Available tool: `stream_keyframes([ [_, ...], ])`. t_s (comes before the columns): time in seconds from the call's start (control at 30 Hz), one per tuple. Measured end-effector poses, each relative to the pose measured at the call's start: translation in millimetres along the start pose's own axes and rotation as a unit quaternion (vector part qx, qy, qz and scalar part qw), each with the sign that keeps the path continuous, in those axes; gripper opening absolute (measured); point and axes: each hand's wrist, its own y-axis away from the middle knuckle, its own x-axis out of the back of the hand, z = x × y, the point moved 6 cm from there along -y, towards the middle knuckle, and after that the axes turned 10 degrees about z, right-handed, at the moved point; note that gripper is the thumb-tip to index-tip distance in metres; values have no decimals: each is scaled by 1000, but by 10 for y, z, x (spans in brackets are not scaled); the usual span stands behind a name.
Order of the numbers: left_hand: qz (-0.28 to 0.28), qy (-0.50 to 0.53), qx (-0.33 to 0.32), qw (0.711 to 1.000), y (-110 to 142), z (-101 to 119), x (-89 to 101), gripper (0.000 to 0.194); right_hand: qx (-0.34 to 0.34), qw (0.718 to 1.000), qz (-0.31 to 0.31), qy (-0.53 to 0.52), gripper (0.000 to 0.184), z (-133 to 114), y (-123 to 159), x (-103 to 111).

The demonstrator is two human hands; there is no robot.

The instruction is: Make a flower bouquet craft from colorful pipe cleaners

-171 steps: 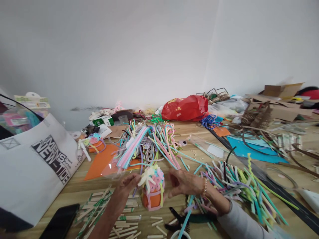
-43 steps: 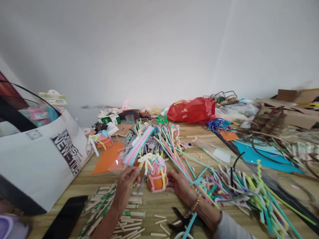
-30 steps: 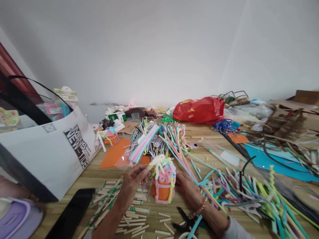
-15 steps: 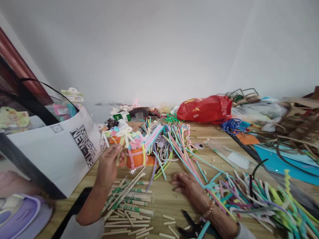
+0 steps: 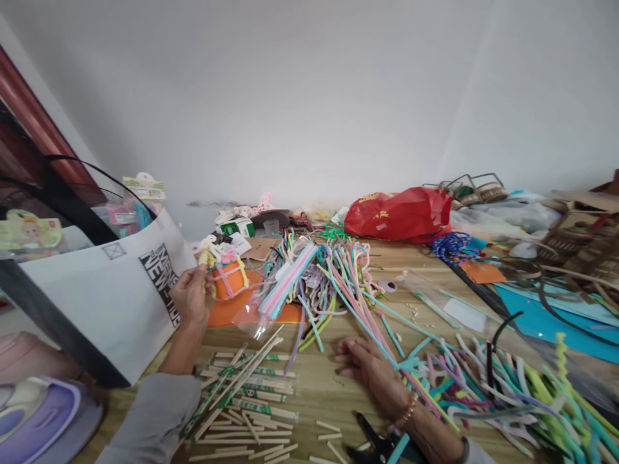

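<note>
- A purple item (image 5: 51, 415) sits at the lower left, in front of the white tote bag (image 5: 101, 303); the bag's side rises just beside the left hand, so an outward swing of the wrist might knock it.
- The left hand (image 5: 191, 298) is pinched narrow on the pale, fuzzy trim at the near-left edge of the decorated orange piece (image 5: 229, 282), which stands tilted near the bag, above the orange sheet (image 5: 290, 314). Whether its base touches anything is unclear. Held by soft trim alone, it could twist, or the trim could pull loose.
- Thin wooden sticks (image 5: 256, 425) lie below; a dragging sleeve could scatter them.
- Bundled fuzzy stems (image 5: 293, 277) spread right of the piece, their ends liable to snag on it.
- The right hand (image 5: 370, 368) lies low, fingers loosely curled and partly apart, apparently holding nothing.
- A dark tool (image 5: 371, 444) lies close by its wrist; the bracelet (image 5: 407, 411) could catch on it.
- Loose stems (image 5: 483, 393) crowd the right forearm and might tangle if it sweeps outward.
</note>
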Motion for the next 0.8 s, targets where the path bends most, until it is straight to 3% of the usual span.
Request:
stream_keyframes([
  [0.3,6,-85,23,996,-208,-536,49,17,1,1000,-1,16,37,-48,53,-35],
  [0.47,-24,-132,52,990,-262,-828,37,33,-5,1000,3,11,42,-88,86,-61],
  [0.8,-51,-175,7,983,-373,-1030,13,32,-4,1000,0,11,42,-71,60,-52],
])
